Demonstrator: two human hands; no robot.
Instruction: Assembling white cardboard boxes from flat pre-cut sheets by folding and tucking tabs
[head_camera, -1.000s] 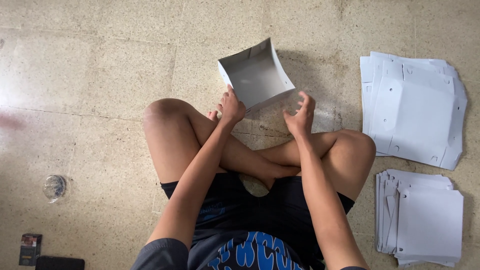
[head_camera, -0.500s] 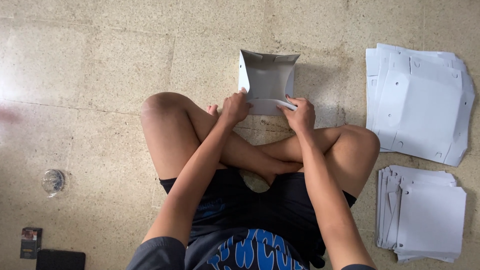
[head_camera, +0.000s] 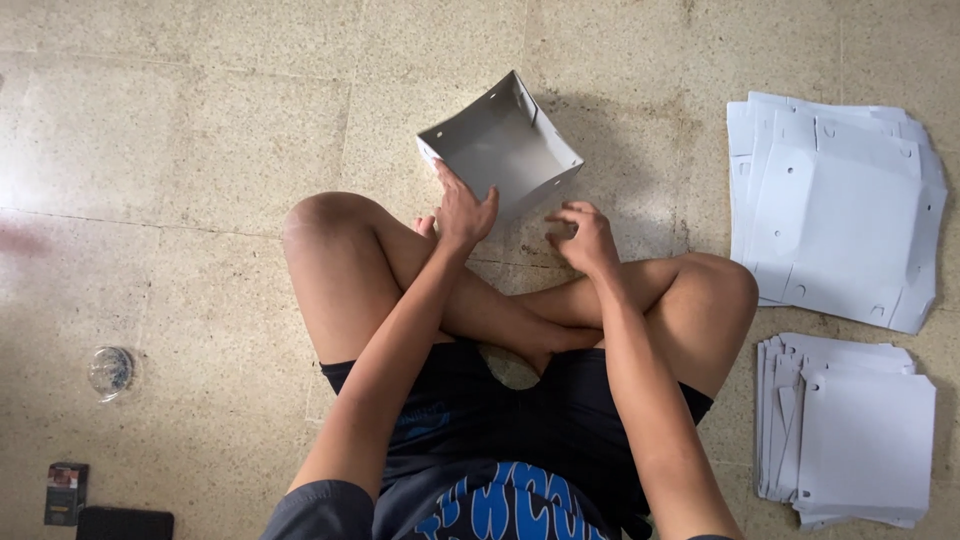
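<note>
While the left hand (head_camera: 462, 212) grips the white folded box (head_camera: 500, 150), the right hand (head_camera: 585, 238) hovers half-curled, seemingly empty.

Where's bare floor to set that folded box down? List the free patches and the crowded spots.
Free: the tiles left of the folded white box, above the glass jar, and the strip between the box and the upper stack of flat sheets. Crowded: the right side, with that stack and the lower stack, and the bottom-left corner by the small carton.

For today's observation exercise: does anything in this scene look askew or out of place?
The upper stack of flat sheets is fanned and untidy, unlike the squarer lower stack. The box under the left hand sits tilted.
</note>
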